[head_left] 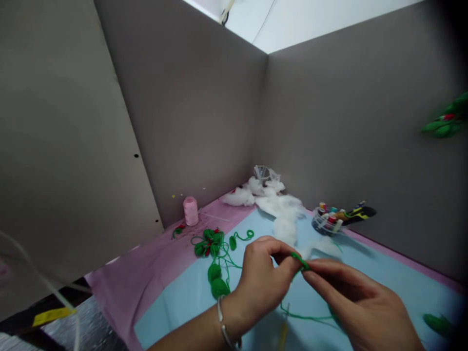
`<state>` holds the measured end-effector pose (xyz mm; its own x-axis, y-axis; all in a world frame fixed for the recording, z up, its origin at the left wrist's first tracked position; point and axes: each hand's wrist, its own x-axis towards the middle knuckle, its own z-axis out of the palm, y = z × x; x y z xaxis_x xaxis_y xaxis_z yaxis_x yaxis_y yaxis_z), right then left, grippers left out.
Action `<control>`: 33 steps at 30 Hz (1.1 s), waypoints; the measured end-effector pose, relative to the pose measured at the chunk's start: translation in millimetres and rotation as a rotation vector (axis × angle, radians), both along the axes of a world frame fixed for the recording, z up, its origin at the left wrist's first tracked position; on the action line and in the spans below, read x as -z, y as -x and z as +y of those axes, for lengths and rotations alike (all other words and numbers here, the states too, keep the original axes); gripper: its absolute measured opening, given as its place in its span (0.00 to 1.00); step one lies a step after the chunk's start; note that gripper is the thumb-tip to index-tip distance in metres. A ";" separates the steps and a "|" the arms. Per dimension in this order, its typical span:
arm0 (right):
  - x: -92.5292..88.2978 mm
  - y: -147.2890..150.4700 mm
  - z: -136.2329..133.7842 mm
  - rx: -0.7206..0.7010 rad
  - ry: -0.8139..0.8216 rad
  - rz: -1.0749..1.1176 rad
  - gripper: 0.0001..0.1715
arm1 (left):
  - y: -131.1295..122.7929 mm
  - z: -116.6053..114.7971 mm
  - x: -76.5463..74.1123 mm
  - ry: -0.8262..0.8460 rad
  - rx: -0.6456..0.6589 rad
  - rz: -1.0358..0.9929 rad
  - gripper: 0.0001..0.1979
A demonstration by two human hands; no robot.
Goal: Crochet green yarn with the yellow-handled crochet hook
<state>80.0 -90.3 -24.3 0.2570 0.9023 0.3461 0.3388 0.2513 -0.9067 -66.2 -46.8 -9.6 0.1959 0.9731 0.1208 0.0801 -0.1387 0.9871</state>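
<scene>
Head view. Containers: one clear round basket [317, 223], right rear of the surface [183, 307], holding thread spools [331, 220] in red, orange, teal and white, with a black-and-yellow tool [361, 213] projecting to the right; one smaller clear container [262, 171] in the far corner, contents too small to tell.

In the hands: one small green yarn piece [301, 261], above the surface, right of centre. Left hand [261, 273], silver bracelet [224, 321] at the wrist, pinches it between thumb and fingers; right hand [367, 304] pinches its near end.

Around: loose white fluffy stuffing [280, 207], from the corner to behind the hands; one pink thread cone [190, 211], upright, rear left; one tangled green yarn bundle with red bits [212, 242]; two round green yarn lumps [217, 282], touching, beside the left wrist.

Obstructions: the left hand and forearm cover the middle of the surface; the right hand hides part of a loose green strand [307, 318].
</scene>
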 end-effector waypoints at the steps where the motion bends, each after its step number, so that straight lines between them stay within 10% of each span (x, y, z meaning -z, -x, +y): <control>1: 0.8 -0.5 0.1 0.029 -0.046 -0.057 0.09 | -0.5 -0.8 0.7 -0.019 -0.006 0.014 0.05; 6: 9.1 -1.9 -0.4 0.182 -0.219 -0.244 0.10 | -0.8 -2.9 0.4 -0.033 -0.015 0.048 0.05; 19: 12.6 -10.3 -8.4 0.051 -0.120 -0.315 0.13 | 8.2 -1.2 -4.4 0.009 0.223 -0.077 0.02; 26: 3.0 -10.8 -6.9 -0.005 0.074 0.054 0.21 | 4.3 -1.6 -3.1 0.161 0.155 -0.206 0.03; 33: 4.7 -11.8 -2.2 -0.062 0.183 0.281 0.19 | 3.9 -3.8 -1.8 -0.041 0.071 -0.114 0.05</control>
